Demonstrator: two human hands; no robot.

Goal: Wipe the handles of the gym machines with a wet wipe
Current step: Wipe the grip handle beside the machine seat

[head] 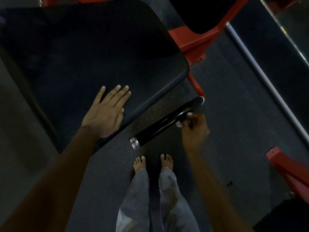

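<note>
While the wipe is on the bar: the right hand (194,129) pinches a small white wipe (179,124) against the black handle (164,122) of the red-framed machine, near its upper end.
Left hand: the left hand (107,113) lies flat, fingers straight and spread, on the black seat pad (83,52); it holds nothing.
Done, as a judgement: wiping of this handle is under way; which stretch is already clean cannot be told.
Left: likely the lower length toward the silver end cap (134,142), and other machines' handles.
Hard to see: dim light; the wipe is mostly hidden by the fingers; the red frame (194,42) is cut off at the top.
</note>
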